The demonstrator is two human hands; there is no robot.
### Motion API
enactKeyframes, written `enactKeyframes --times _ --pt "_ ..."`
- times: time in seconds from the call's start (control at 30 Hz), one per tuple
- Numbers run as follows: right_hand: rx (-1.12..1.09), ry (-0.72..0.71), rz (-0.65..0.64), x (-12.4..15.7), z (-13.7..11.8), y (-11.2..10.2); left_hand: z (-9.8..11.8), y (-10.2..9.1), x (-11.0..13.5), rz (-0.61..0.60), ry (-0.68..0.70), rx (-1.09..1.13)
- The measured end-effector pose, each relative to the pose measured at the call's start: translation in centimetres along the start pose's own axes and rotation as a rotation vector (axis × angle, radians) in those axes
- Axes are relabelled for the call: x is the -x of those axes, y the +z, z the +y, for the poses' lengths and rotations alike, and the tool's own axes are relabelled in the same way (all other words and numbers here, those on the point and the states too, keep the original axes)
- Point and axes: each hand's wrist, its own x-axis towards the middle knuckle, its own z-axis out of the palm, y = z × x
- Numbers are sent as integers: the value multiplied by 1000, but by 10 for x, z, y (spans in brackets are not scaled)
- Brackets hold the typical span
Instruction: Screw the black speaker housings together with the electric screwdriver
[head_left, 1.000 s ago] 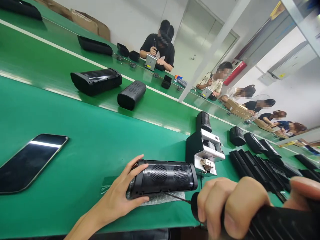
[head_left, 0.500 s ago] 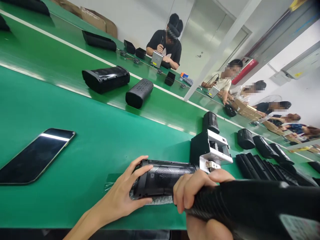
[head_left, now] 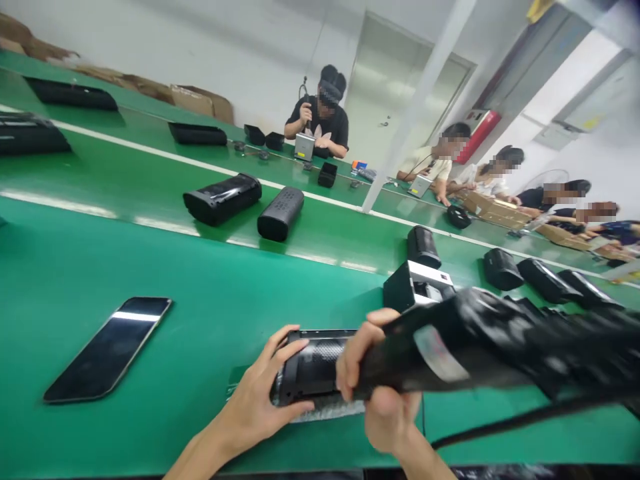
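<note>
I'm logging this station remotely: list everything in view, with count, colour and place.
speaker housing: one, black, on bubble wrap at the near edge
power screwdriver: one, black, over the housing
phone: one, black, lying on the left
fixture box: one, black and white, behind the screwdriver
speakers on belt: two, black, centre belt
table: green
co-workers: several, seated at the far side
left hand: grips the housing's end
right hand: holds the screwdriver
</note>
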Motion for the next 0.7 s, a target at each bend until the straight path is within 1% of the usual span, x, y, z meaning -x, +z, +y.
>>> enactKeyframes --times 0.07,0.1,0.13,0.17,0.2,0.23,0.27,0.3,0.37,0.43,0.47,0.53,0.7 --pt "-31 -105 48 -21 -30 -2 4 0 0 20 -52 -8" --pt "-20 -166 81 -33 -49 -8 6 0 0 31 -89 -13" --pt "11 -231 190 -46 -69 -18 8 0 1 45 -125 -17" --pt "66 -257 251 -57 -86 -32 10 1 1 62 -155 -20" --pt "165 -344 358 -67 -100 -49 11 2 2 77 -174 -23" --pt "290 -440 409 -74 -109 -69 10 3 2 89 -179 -25" --pt "399 -489 453 -78 -113 -90 9 4 1 97 -176 -29" --pt "464 -519 491 -80 -112 -110 7 6 -1 101 -166 -35" --pt "524 -492 513 -77 -102 -144 2 10 -4 102 -139 -48" --pt "535 -494 537 -72 -88 -164 -2 12 -8 101 -118 -58" --pt "535 -509 548 -70 -82 -168 -3 13 -10 99 -114 -62" --pt "538 -524 550 -70 -71 -168 -4 13 -12 90 -116 -65" --pt "541 -397 481 -76 -55 -162 -5 12 -12 70 -103 -62"
